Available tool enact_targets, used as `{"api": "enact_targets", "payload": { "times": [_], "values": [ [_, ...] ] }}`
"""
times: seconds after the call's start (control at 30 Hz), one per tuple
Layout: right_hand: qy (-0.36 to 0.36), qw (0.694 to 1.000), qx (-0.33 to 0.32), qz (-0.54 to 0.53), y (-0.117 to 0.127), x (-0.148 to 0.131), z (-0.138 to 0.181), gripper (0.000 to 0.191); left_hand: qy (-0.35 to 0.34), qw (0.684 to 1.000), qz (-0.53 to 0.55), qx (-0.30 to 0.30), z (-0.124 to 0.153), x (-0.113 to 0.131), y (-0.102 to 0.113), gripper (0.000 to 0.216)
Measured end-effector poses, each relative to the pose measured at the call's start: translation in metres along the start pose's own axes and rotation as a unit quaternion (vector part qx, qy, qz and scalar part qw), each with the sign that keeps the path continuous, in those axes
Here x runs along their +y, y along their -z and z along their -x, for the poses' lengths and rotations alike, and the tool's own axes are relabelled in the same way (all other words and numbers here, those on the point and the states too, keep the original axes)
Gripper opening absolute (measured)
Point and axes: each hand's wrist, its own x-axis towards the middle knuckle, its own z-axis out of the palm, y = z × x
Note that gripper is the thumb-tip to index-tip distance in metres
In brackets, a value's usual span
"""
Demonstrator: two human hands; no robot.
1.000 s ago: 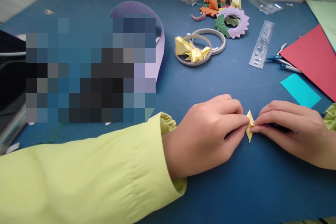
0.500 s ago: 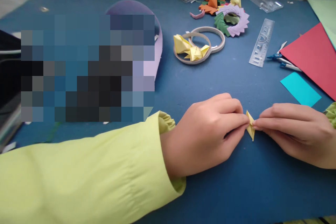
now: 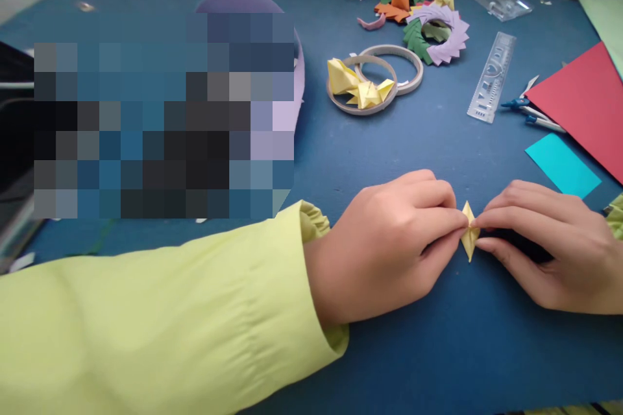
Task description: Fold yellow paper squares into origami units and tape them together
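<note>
A small folded yellow paper piece [image 3: 469, 243], pointed at its far and near ends, is held just over the blue table between my hands. My left hand [image 3: 399, 240] is closed, its thumb and index finger pinching the paper's left side. From the right, my right hand [image 3: 555, 240] grips the same paper: the index fingertip lies on its middle and the thumb tip touches its right edge, with a gap between the two fingers. The fingertips cover part of the paper's folds.
Behind my hands lie tape rolls [image 3: 416, 81] with yellow folded paper [image 3: 367, 96], a purple-and-green paper ring [image 3: 452, 45] and a clear ruler [image 3: 492, 78]. Cyan paper [image 3: 563, 165], red paper [image 3: 584, 104] and a blue compass [image 3: 516, 104] are at right. A blurred patch hides the left.
My right thumb has moved away from the index finger and down along the paper's edge. More of the yellow paper shows, looking wider. The whole view has shifted slightly.
</note>
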Motion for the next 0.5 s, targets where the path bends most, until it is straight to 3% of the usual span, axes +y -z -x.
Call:
{"api": "enact_targets", "payload": {
  "times": [0.5],
  "values": [
    [0.008,1.000,0.011,0.018,-0.0039,0.0023,0.0002,0.003,-0.014,1.000,-0.011,0.015,0.0005,0.0001,-0.0004,0.016]
  ]
}}
